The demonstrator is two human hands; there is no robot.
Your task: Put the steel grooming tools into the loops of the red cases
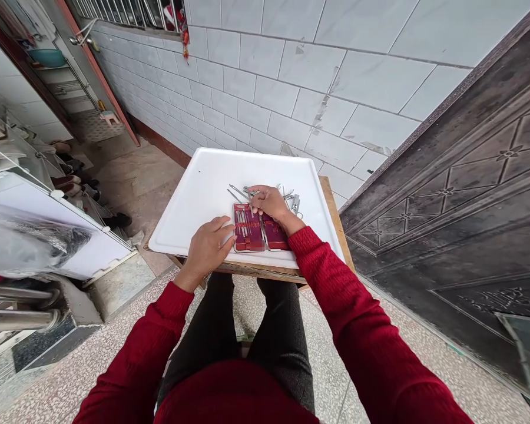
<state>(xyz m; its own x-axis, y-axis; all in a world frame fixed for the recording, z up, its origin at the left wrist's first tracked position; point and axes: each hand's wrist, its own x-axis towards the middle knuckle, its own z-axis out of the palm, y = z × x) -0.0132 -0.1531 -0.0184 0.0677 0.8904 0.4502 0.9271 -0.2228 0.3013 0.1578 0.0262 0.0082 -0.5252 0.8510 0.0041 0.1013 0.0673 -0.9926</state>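
1. The manicure-style case (254,244), red outside with purple lining, lies open on the white tabletop (207,188), toward its near edge.
2. Slim metal tools (242,217) sit in a row in the case's left half.
3. Over the case's far middle, the right hand (268,202) has thumb and fingers pinched on a slim metal piece (251,206).
4. At the case's left edge, the left hand (209,242) is curved, thumb and fingers apart; whether it grips the edge I cannot tell.
5. Loose thin tools (235,193) lie beyond the case; clippers (295,204) lie beyond its right half.
6. Farther beyond the case stands a tiled wall (265,88).
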